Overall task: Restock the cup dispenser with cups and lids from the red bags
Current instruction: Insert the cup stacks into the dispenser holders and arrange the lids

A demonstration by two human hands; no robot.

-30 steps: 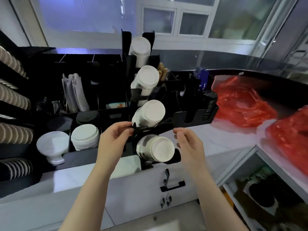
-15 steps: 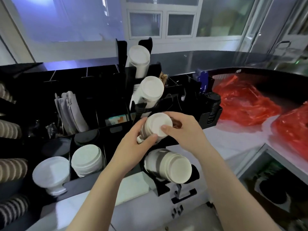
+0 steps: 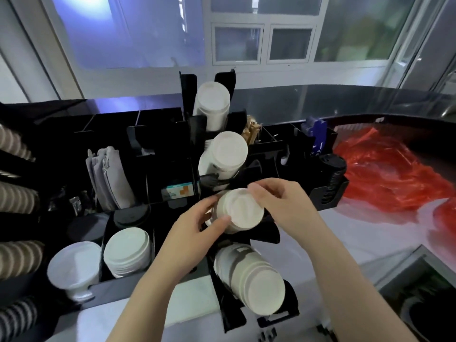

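Note:
A black tiered cup dispenser (image 3: pixel 188 90) stands in the middle of the counter with several stacks of white cups lying in its slots. My left hand (image 3: pixel 195 230) and my right hand (image 3: pixel 281 203) both grip the third stack of cups (image 3: pixel 243 212) from either side, its white bottom facing me. Above it sit the second stack (image 3: pixel 225 154) and the top stack (image 3: pixel 213 104). Below it lies the lowest stack (image 3: pixel 256 282). Two red bags (image 3: pixel 385 169) lie on the counter at the right.
White lids (image 3: pixel 128 253) and a stack of white cups (image 3: pixel 74 270) fill black bins at the left. Sleeved cups line a rack at the far left (image 3: pixel 17 198). Black lids (image 3: pixel 332 174) stand in a holder beside the bags. An open cabinet (image 3: pixel 419 292) is at lower right.
Both hands rose from the lowest dispenser slot to the third stack of cups and took hold of it. The camera moved closer and lower over the dispenser.

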